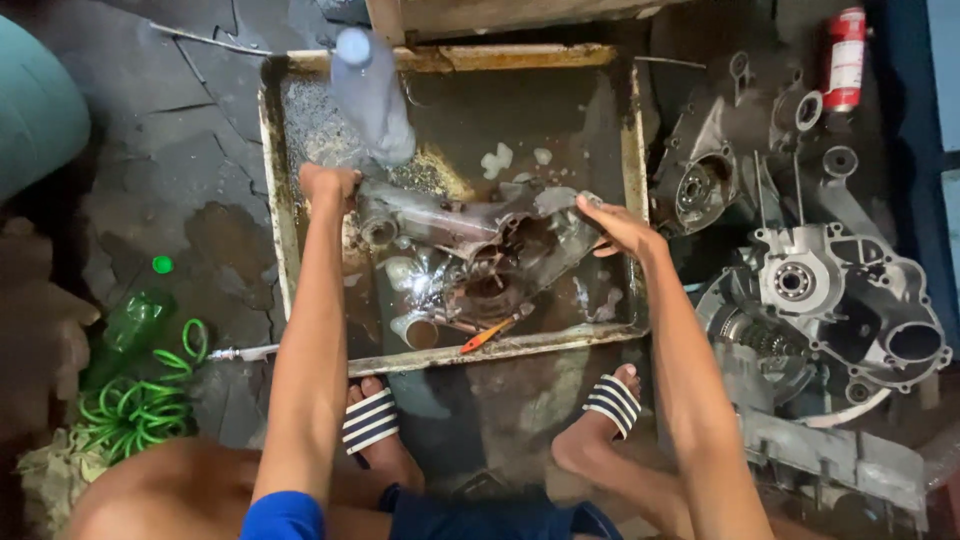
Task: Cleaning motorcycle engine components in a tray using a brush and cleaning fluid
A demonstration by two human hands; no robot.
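Person squats at near edge of metal wash tray [272,200], feet in striped sandals [372,420] just below it. Engine casing [480,245], dirty & wet, lies mid-tray in shallow oily liquid. L hand [328,184] closed in a fist on casing's left end, at tube-like part. R hand [615,226] fingers curled, gripping casing's right edge. Clear plastic bottle [368,95] blurred, far-left over tray, above L hand; can't tell if hand touches it. Orange-handled tool [492,332] lies in tray near front rim, just beside a small cup-shaped part [415,330]. White foam bits far-centre of tray. Right of tray, on floor: more engine case halves [830,290], one cleaner w/ bearing showing, others dark [705,175]. Red canister [846,55] far right. Left side: green coiled hose [140,405], green bottle [135,318] near it, well apart from tray. Floor wet, cracked.
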